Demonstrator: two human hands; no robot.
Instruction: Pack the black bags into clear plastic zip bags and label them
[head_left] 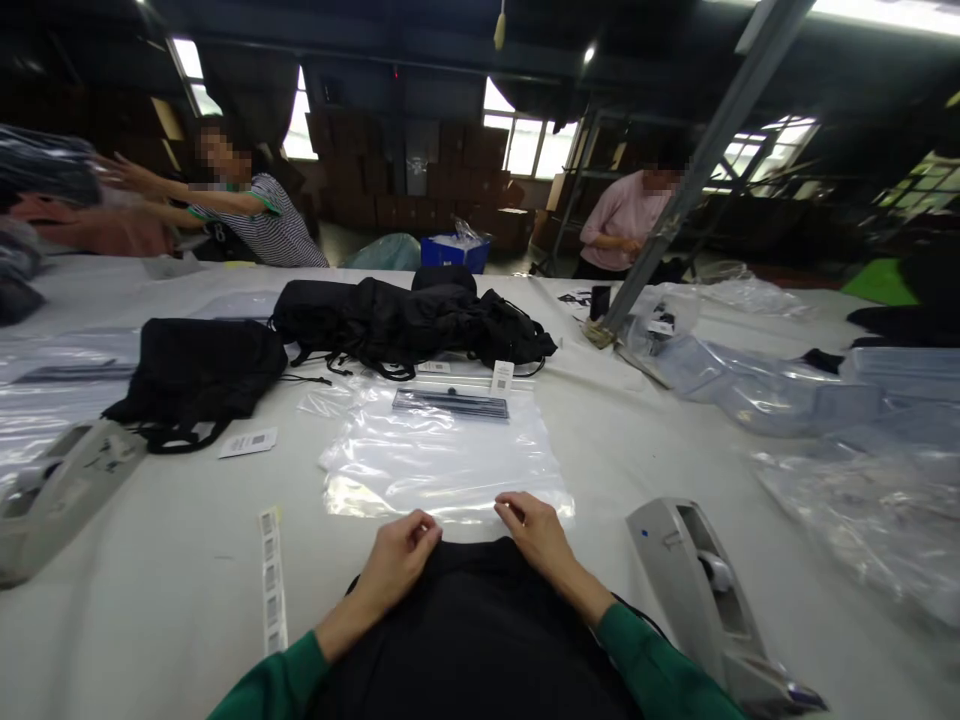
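A black drawstring bag [472,625] lies flat in front of me, its top edge toward the middle of the table. My left hand [399,562] is closed in a pinch at the bag's upper left corner. At the upper right corner is my right hand [534,532], with bent fingers slightly apart, reaching just past the edge. Beyond both hands lies a stack of clear plastic bags [442,455] with a dark printed strip. Left of my left hand is a strip of barcode stickers [273,585]. A grey tape dispenser [701,590] stands right of my right hand.
More black bags [397,320] with tags are heaped beyond the plastic. Another tape dispenser [67,490] stands at left, near a white tag [248,442]. Clear plastic [862,480] covers the right side. A metal post [697,150] rises there. Two people work across the table.
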